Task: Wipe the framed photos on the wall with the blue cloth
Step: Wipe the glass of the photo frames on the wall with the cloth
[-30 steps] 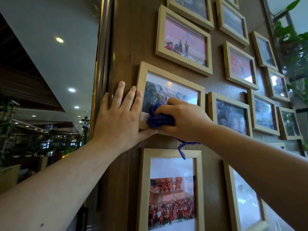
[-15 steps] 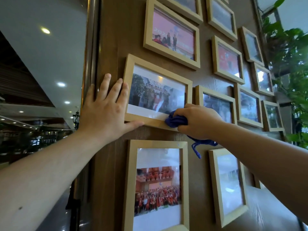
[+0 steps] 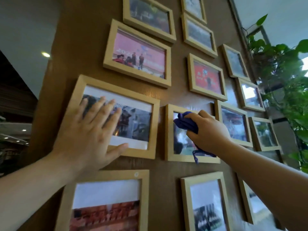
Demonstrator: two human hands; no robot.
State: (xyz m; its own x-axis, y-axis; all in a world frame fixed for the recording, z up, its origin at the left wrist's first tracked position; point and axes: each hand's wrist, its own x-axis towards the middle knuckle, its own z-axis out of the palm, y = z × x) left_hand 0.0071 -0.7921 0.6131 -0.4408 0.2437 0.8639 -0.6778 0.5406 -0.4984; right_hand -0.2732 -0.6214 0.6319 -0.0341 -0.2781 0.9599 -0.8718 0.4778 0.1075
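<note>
L hand (image 3: pixel 93 130) flat, fingers spread, on frame (image 3: pixel 155 127); R hand (image 3: pixel 208 132) grip bunching blue cloth (image 3: pixel 185 123).

Pretty dim indoors, warm-toned overall. Brightest light coming from the window side at right, behind the plant (image 3: pixel 281 67). Recessed ceiling spot (image 3: pixel 45 54) glowing upper left. Glare streaks on the wall (image 3: pixel 93 47) and the glass of several framed photos (image 3: pixel 248 94). Soft motion blur throughout, worst at bottom right. Wide-angle bending at the edges.
</note>
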